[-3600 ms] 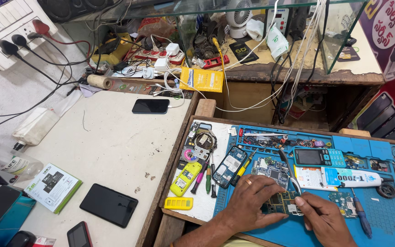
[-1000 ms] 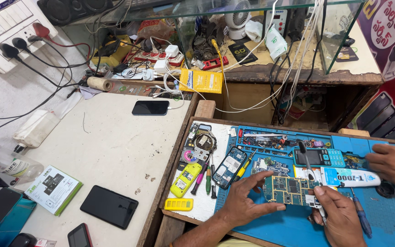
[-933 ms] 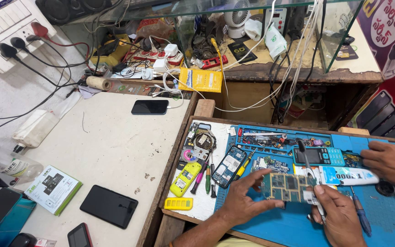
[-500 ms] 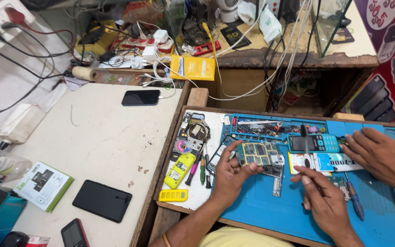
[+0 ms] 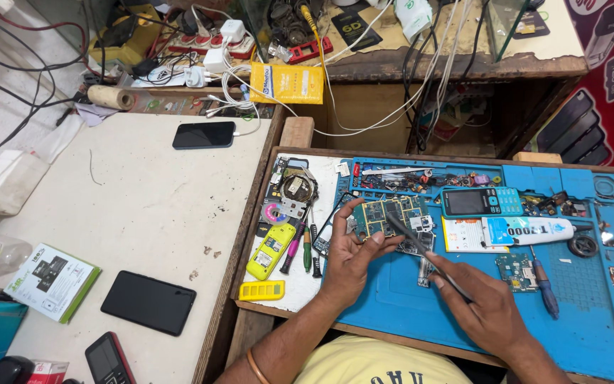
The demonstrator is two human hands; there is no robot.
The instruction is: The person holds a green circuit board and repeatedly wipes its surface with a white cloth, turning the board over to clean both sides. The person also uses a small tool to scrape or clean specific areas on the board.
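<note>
Right now the left hand (image 5: 349, 259) pinches a green circuit board (image 5: 386, 215) between thumb and fingers, holding it tilted just above the blue work mat (image 5: 406, 306), left of centre. Closed around dark tweezers (image 5: 424, 252), the right hand (image 5: 488, 306) aims their tip at the board. Just right lies a teal keypad phone (image 5: 481, 201) beside a white glue tube (image 5: 527, 230); a yellow phone shell (image 5: 271, 250) sits to the left
</note>
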